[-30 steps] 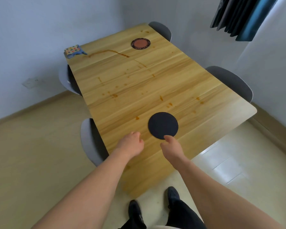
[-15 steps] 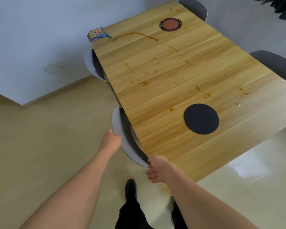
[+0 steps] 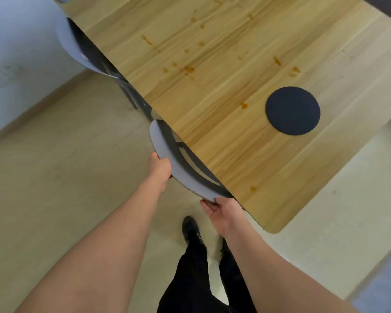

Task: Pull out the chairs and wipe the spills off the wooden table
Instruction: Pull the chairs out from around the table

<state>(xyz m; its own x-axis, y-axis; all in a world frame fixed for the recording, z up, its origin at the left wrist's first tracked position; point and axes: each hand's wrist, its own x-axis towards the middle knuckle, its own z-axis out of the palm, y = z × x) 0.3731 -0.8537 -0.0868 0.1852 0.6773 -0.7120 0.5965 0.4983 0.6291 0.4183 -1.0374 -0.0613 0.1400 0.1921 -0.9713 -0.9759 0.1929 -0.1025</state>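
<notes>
Both hands grip the chair (image 3: 178,170) back, left hand (image 3: 159,169) mid-rim, right hand (image 3: 221,210) at its near end, fingers curled on the rim running along the table (image 3: 246,159) edge.

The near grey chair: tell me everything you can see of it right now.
The near grey chair shows a curved, light grey backrest that looks plastic, with a dark frame beneath. It is tucked against the wooden table edge, seat hidden underneath. The left hand grips the backrest's middle; the right hand holds its near end.

Head view looks steeply down, close over table edge (image 3: 212,177).
</notes>
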